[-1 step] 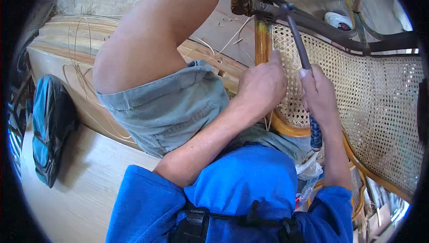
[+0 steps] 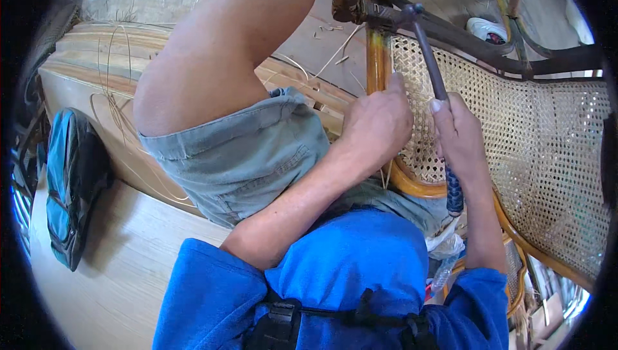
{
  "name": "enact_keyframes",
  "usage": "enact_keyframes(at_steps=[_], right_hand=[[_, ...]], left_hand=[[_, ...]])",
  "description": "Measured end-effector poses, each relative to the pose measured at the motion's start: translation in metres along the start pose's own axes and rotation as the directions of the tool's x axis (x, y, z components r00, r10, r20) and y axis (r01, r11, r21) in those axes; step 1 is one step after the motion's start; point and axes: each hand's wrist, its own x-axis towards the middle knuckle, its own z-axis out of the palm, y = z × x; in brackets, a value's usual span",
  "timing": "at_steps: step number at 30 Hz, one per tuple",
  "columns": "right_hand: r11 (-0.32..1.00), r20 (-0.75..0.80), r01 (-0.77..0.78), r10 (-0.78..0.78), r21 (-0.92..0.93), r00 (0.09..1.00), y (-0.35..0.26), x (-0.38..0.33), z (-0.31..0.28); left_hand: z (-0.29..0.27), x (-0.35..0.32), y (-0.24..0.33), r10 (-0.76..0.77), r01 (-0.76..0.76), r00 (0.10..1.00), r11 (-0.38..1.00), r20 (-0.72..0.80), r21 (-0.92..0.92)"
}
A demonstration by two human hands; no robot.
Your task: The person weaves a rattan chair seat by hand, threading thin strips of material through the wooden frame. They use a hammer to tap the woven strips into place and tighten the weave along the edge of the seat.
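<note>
My right hand (image 2: 460, 134) is closed round the shaft of a hammer (image 2: 430, 60), its thumb laid along it. The hammer's small dark head is up by the chair frame's corner joint, and its dark, patterned grip hangs below my fist. My left hand (image 2: 380, 121) is closed at the inner edge of the glossy brown chair frame (image 2: 376, 60), one finger pointing up along the seam. A thin pale sliver shows at that fingertip; what the hand grips is hidden. Woven cane webbing (image 2: 534, 118) fills the frame beside both hands.
The chair's dark legs and rails (image 2: 476, 44) rise at the far right. A white shoe (image 2: 487, 30) lies beyond them. Loose cane strands (image 2: 109, 86) trail over wooden boards at the left. A teal and black backpack (image 2: 67, 189) lies at far left, and a clear plastic bag (image 2: 444, 247) beside my lap.
</note>
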Motion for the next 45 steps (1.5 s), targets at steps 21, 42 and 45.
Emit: enact_keyframes(at_steps=[21,42,45], right_hand=[[0.973,0.001,0.104,-0.106,-0.207,0.994,0.007,0.013,0.009],[0.98,0.02,-0.114,0.112,0.161,0.993,0.023,0.005,-0.017],[0.995,-0.105,0.025,-0.014,0.097,0.994,0.032,0.003,-0.016]], left_hand=[[0.001,0.002,-0.001,0.016,-0.016,0.999,1.0,0.047,0.001],[-0.012,0.03,-0.006,-0.041,0.033,0.97,0.999,-0.24,-0.039],[-0.004,0.048,-0.013,0.013,0.012,0.935,0.998,-0.354,0.069]])
